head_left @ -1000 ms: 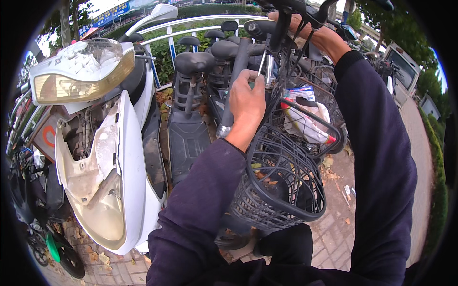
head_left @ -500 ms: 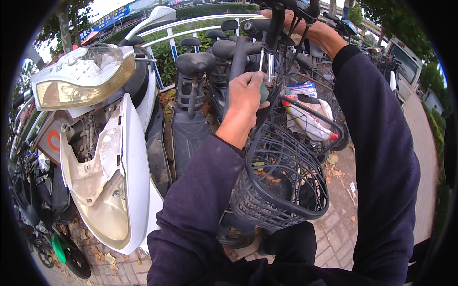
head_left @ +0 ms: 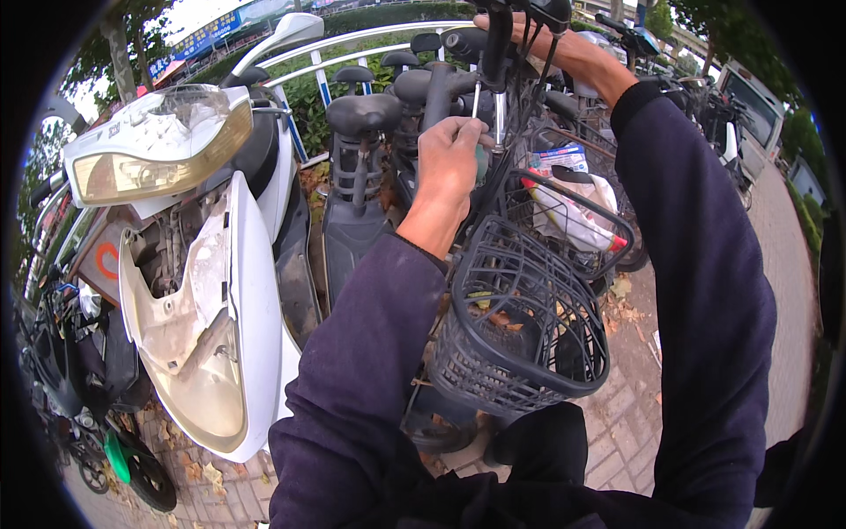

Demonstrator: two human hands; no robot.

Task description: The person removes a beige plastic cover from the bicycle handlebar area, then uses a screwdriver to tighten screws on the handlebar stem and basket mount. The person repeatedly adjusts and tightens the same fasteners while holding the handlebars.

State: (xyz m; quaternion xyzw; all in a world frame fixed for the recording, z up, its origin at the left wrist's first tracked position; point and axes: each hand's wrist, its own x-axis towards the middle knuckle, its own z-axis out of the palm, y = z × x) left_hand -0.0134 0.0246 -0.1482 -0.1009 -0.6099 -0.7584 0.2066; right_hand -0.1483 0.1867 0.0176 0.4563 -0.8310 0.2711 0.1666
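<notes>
My left hand (head_left: 448, 160) is closed around the green handle of a screwdriver (head_left: 477, 101). The screwdriver's thin metal shaft points up to the underside of the black handlebar assembly (head_left: 498, 53) of an electric bike. Beside the shaft stands a shiny metal tube (head_left: 500, 122). Higher up, my right hand (head_left: 560, 51) reaches behind the handlebar and its black cables. Its fingertips show past the left side of the bar, but most of its fingers are hidden. Where the screwdriver's tip meets the bike cannot be made out.
A black front basket (head_left: 520, 326) with dry leaves in it hangs below my hands. Another wire basket (head_left: 577, 216) to the right holds a bag. On the left stands a white scooter (head_left: 256, 353) with its front panel open. Bikes with black saddles (head_left: 363, 115) line a white railing (head_left: 379, 37).
My left hand has shifted slightly up and left with the screwdriver. My right hand stays behind the handlebar, and the whole view has tilted a little.
</notes>
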